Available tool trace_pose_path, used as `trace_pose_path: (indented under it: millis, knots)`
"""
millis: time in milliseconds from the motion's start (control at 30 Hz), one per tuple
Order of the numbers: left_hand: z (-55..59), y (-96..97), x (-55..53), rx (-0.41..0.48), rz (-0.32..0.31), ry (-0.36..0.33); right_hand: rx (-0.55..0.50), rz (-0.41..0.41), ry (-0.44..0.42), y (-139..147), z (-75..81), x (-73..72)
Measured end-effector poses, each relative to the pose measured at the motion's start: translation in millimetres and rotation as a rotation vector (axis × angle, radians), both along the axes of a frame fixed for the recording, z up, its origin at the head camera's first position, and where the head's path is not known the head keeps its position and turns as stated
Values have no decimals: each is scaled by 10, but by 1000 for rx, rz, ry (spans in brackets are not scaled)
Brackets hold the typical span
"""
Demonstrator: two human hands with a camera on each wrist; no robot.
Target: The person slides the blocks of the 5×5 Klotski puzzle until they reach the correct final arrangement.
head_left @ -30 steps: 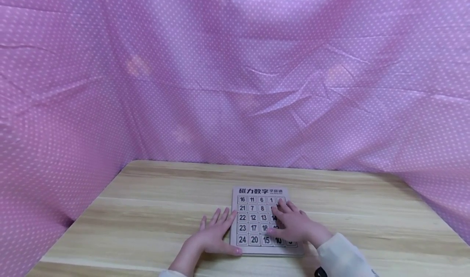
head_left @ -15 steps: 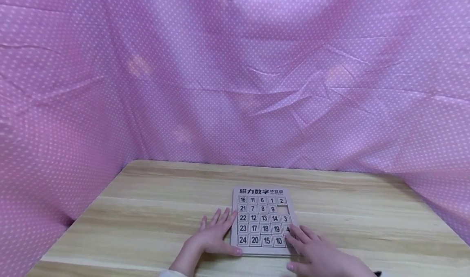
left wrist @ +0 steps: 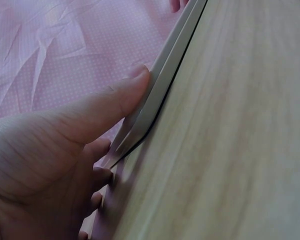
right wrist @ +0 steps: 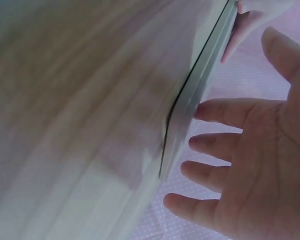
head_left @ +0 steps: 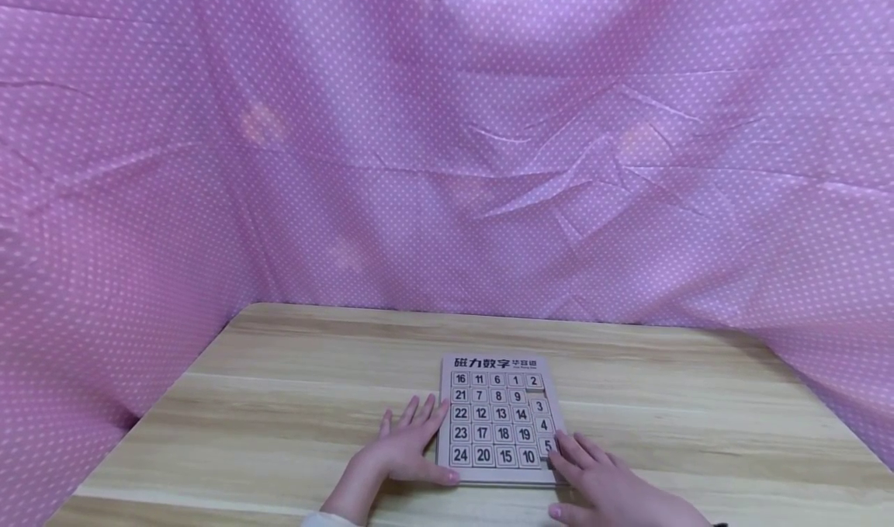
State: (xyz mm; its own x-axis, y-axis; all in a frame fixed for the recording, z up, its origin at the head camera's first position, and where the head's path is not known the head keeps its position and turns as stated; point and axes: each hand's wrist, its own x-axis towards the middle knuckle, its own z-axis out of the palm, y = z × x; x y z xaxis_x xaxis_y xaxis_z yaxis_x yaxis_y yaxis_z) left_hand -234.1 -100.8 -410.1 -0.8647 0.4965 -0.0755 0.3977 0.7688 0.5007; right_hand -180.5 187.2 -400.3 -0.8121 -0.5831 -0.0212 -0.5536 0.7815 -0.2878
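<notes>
A light grey number sliding puzzle (head_left: 499, 476) lies flat on the table, its numbered tiles in rows. In the rightmost column, tile 3 (head_left: 539, 407), tile 4 (head_left: 544, 426) and tile 5 (head_left: 548, 445) sit out of line with their rows, with narrow gaps above and below the three. My left hand (head_left: 400, 453) braces the puzzle's lower left corner, straight fingers along the left side and thumb (left wrist: 132, 90) against the front edge. My right hand (head_left: 604, 480) has extended fingers at tile 5 and the right rim; its thumb stands apart from the frame.
The wood-grain table (head_left: 314, 356) extends around the puzzle on all sides. Pink dotted cloth (head_left: 447, 162) hangs behind the table and along its left and right sides.
My right hand has moved from the upper right tiles down to the lower right corner. Tiles 3, 4 and 5 have slid partway up their column. The left hand stays in place.
</notes>
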Motion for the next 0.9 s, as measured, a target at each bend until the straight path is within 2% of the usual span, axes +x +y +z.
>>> trace_pose_path:
  millis: [133,333,467,633,767,900]
  knots:
    - [-5,6,3,5,-2,-4,-12,-51,-25,-4,14,-18]
    - [-20,3,-3,6,-3,-3,-17,-65,9,-31,38,-35]
    - [-18,-9,-4,5,-1,3,-1,-24,17,-171,76,-39]
    - [-17,-11,-5,1,-1,11,59,52,-10,-510,112,-59]
    - [-16,-2,-4,-2,-5,13,108,119,19,-742,94,-94]
    - [-7,-1,-3,-2,-10,19,134,169,47,-858,95,-117]
